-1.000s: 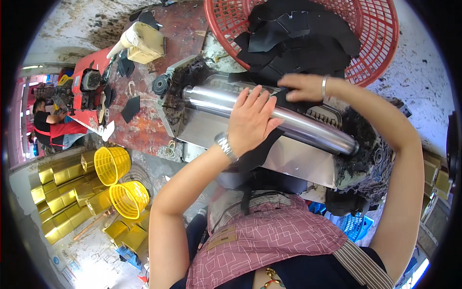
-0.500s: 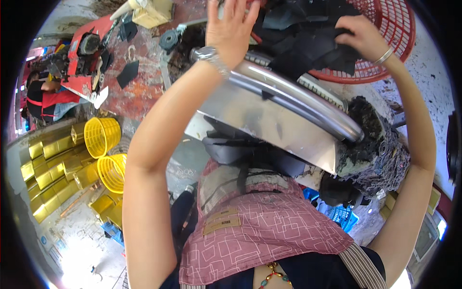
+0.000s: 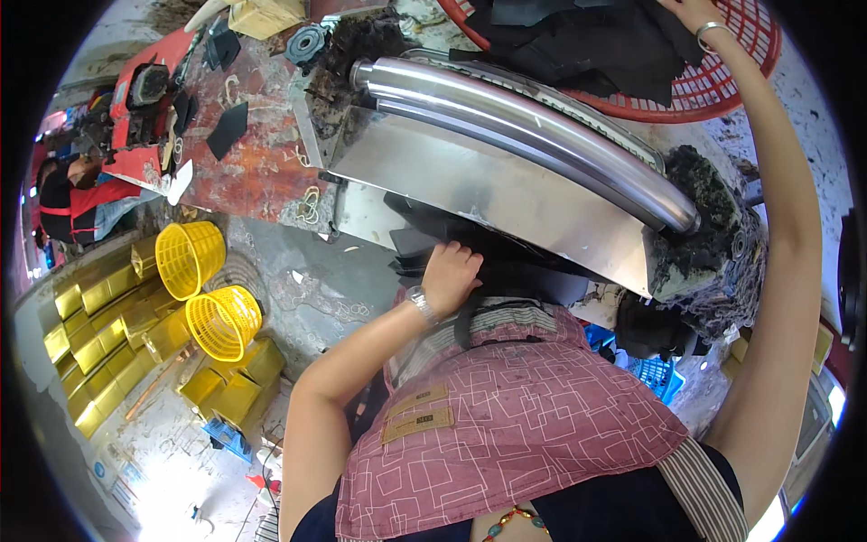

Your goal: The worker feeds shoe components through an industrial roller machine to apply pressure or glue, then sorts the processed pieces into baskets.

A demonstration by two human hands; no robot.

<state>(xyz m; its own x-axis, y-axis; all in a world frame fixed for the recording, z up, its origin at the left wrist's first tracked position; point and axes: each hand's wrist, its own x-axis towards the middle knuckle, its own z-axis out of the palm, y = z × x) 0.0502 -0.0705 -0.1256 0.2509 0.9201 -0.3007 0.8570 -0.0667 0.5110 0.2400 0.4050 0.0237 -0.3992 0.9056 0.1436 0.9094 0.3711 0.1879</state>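
A long steel roller (image 3: pixel 533 135) divides the two hands in my remote view, its axis slanting from far left to near right. On the near side, the left hand (image 3: pixel 452 278) bends its fingers over black sheets (image 3: pixel 413 244) that lie between the steel plate (image 3: pixel 488 185) and a dusky-pink apron (image 3: pixel 524 397); from my station, I cannot tell whether it grips any. Beyond the roller, far right, the right hand (image 3: pixel 692 11) is over a red basket (image 3: pixel 736 86), nearer than the left to the heap of black pieces (image 3: pixel 578 61) inside; its fingertips pass out of frame, hiding its grasp from me. The hands are well apart. The roller looks smooth and mirror-bright, the plate flat and duller. Dark fibrous matter (image 3: pixel 713 230) crusts the roller's right end. The black pieces appear thin and matte, with angular edges; the basket's wall is open lattice.
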